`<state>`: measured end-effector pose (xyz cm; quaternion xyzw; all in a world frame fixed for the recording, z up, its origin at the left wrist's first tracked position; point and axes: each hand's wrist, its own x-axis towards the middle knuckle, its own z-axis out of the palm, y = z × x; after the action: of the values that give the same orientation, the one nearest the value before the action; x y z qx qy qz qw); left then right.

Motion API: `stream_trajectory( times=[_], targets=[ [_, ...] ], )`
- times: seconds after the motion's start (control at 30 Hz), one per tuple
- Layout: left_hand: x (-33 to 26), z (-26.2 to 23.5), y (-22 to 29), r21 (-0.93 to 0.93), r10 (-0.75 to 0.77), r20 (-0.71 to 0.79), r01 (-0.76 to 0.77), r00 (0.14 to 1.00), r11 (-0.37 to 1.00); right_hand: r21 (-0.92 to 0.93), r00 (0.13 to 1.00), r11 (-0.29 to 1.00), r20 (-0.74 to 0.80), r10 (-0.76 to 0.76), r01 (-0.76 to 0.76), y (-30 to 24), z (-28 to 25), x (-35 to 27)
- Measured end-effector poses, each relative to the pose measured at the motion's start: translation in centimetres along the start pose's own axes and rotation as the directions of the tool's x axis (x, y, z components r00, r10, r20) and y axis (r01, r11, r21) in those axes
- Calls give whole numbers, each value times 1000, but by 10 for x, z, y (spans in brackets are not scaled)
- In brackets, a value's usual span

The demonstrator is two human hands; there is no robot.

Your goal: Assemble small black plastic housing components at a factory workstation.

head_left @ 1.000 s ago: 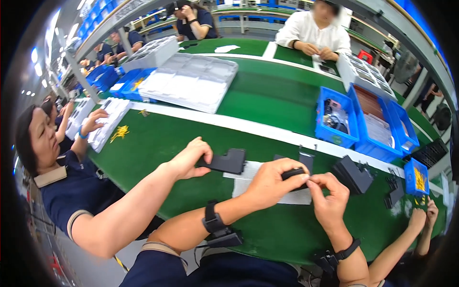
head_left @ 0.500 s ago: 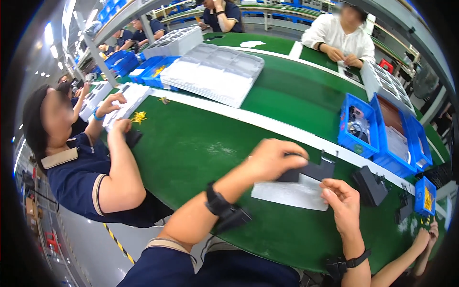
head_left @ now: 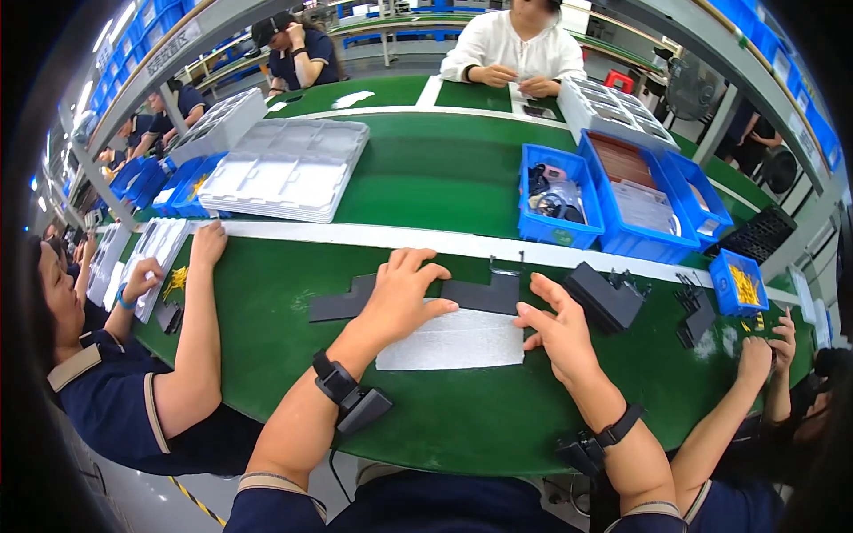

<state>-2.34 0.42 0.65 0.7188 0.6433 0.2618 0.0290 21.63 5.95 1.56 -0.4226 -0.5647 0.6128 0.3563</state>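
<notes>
Seen from where I stand by the bench: the wearer's forearms rise from the near edge, each with a black strap at the wrist, and converge over the green table (head_left: 355,391). Left hand (head_left: 402,298): back of hand up, fingers arched forward and to the right, thumb stretched rightward; thumb and forefinger stand apart, one to each side of the left end of a black stepped part (head_left: 482,295). Right hand (head_left: 562,329): turned inward, fingers loosely curled and fanned, thumb directed left toward the same part's right end. Grip: both hands spread, neither visibly pinching; whether the fingertips make contact cannot be told. Part position: flat, between the two hands, at the far edge of a white sheet (head_left: 449,345). Orientation: long axis runs left to right across the wearer's front; the narrow limb points left, the wider block is at the right, its step projecting away from the wearer. Second black part (head_left: 340,302): just left of the left hand and partly hidden by it, long axis likewise roughly crosswise, narrow limb pointing left. To the right of the right hand, near it, sits a thicker black block (head_left: 604,298), its long axis slanting down to the right.
</notes>
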Motion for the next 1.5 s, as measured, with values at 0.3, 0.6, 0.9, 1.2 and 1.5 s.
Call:
stream_trajectory(
  times=[0.3, 0.6, 0.9, 1.2, 1.5],
  targets=[
    [1, -2, -5, -77, -76, -8, 75, 997, 994, 84, 1000, 996, 15, 5, -7, 6, 0, 5],
    [-4, -5, 16, -250, 48, -20, -52, 999, 967, -152, 991, 980, 48, -124, 130, 4, 3, 1],
    [-7, 9, 46, -673, -34, -69, -22, 997, 739, -136, 974, 978, 185, -133, 160, 4, 6, -11],
    [-6, 8, 43, -709, -60, -13, 33, 998, 704, -229, 915, 886, 123, -384, 403, -2, 8, -10],
    [-5, -2, 40, -725, -139, 175, 222, 975, 652, -494, 685, 509, 287, -670, 705, -9, 9, -8]
  ],
)
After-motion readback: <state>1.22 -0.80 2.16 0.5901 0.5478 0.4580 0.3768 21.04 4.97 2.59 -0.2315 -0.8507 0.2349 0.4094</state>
